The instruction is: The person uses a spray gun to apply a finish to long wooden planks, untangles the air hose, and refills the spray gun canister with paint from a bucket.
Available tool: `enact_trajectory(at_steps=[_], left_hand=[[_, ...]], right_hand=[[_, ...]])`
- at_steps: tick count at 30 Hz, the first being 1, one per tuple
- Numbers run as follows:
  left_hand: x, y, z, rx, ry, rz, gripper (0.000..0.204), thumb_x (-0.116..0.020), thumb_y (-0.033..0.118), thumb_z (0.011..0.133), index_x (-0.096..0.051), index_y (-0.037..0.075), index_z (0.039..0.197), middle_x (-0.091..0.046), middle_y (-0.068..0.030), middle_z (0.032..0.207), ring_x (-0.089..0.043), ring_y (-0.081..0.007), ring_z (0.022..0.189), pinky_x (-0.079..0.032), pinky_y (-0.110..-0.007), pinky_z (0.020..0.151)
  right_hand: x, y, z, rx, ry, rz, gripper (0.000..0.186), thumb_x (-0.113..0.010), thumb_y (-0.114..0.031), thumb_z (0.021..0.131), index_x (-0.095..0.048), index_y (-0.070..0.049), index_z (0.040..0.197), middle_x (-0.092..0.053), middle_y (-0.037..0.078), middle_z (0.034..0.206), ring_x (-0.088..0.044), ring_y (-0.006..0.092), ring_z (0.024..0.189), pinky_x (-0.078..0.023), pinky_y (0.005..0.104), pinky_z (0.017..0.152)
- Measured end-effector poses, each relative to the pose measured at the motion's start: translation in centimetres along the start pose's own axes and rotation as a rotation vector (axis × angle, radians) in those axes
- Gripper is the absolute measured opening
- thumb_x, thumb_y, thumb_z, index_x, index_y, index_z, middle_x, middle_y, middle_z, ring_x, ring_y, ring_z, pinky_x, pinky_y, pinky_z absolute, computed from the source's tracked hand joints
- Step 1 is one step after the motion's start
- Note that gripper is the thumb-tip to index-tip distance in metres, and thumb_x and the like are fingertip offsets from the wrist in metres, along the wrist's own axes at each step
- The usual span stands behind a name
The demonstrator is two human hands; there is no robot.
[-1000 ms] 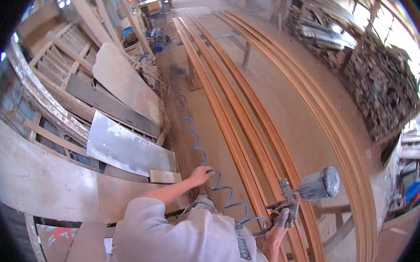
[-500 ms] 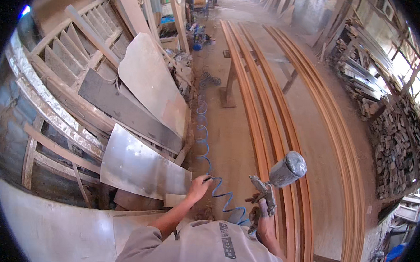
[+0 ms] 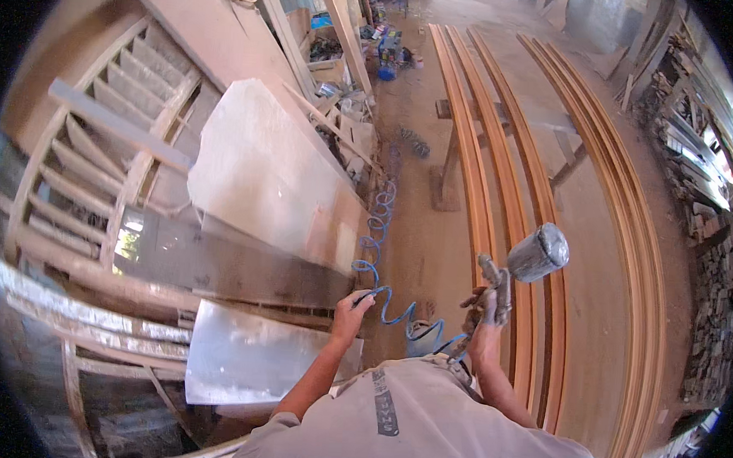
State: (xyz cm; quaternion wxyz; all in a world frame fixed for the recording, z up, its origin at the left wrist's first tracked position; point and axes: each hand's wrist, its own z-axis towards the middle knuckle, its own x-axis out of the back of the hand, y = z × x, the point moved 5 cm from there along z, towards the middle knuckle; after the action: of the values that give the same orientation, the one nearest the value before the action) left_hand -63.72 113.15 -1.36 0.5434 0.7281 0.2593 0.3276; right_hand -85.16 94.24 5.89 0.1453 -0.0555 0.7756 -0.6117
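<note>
Spray gun (image 3: 498, 290) in right hand (image 3: 487, 317), blue hose (image 3: 382, 314) in left

Grasping the gun right of centre in the frame, tilting its grey cup (image 3: 539, 253) toward the upper right, in front of long brown wood strips (image 3: 508, 187). Curling the left hand (image 3: 351, 313) around the hose just below centre, trailing loops toward the upper middle and the near end toward the gun, perhaps joined there, though too dark to be sure. Working between a metal sheet (image 3: 252, 356) at lower left and a strip bundle (image 3: 626, 184) curving down the right.
</note>
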Motion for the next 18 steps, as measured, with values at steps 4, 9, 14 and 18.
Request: enact_trajectory(at_steps=[4,9,14,18], left_hand=[[-0.2,5.3,8.3,-0.040,0.043,0.108,0.031,-0.061,0.021,0.087,-0.065,-0.002,0.108,-0.068,-0.0091,0.090,-0.061,-0.0138,0.085,-0.047,-0.028,0.080],[-2.5,7.5,18.5,0.039,0.033,-0.097,0.030,-0.059,0.022,0.091,-0.064,0.000,0.112,-0.068,-0.0049,0.096,-0.060,-0.0120,0.087,-0.047,-0.025,0.078],[-3.9,10.9,30.0,-0.121,-0.059,-0.184,0.024,-0.058,0.012,0.091,-0.062,-0.001,0.112,-0.066,-0.0069,0.100,-0.059,-0.0120,0.094,-0.046,-0.026,0.082],[-3.8,15.5,41.5,-0.322,-0.135,-0.113,0.021,-0.061,0.010,0.089,-0.063,0.000,0.107,-0.065,-0.0093,0.099,-0.060,-0.0141,0.090,-0.047,-0.027,0.079]], right_hand=[[-2.3,-3.0,10.2,-0.012,0.104,0.059,0.037,-0.051,-0.045,0.094,-0.052,-0.008,0.088,-0.059,0.007,0.070,-0.036,0.0067,0.042,-0.028,0.0228,0.038],[-6.7,-7.1,19.0,0.012,0.158,-0.024,0.037,-0.046,-0.044,0.096,-0.050,-0.008,0.089,-0.059,0.007,0.073,-0.034,0.0060,0.041,-0.027,0.0213,0.037],[-13.8,-9.1,25.8,0.134,0.085,-0.034,0.038,-0.048,-0.042,0.095,-0.053,-0.005,0.100,-0.064,0.010,0.082,-0.034,0.0040,0.042,-0.027,0.0209,0.037],[-20.0,-9.2,32.9,0.155,0.035,-0.052,0.037,-0.050,-0.040,0.094,-0.053,-0.006,0.107,-0.064,0.010,0.083,-0.033,0.0030,0.042,-0.026,0.0202,0.038]])
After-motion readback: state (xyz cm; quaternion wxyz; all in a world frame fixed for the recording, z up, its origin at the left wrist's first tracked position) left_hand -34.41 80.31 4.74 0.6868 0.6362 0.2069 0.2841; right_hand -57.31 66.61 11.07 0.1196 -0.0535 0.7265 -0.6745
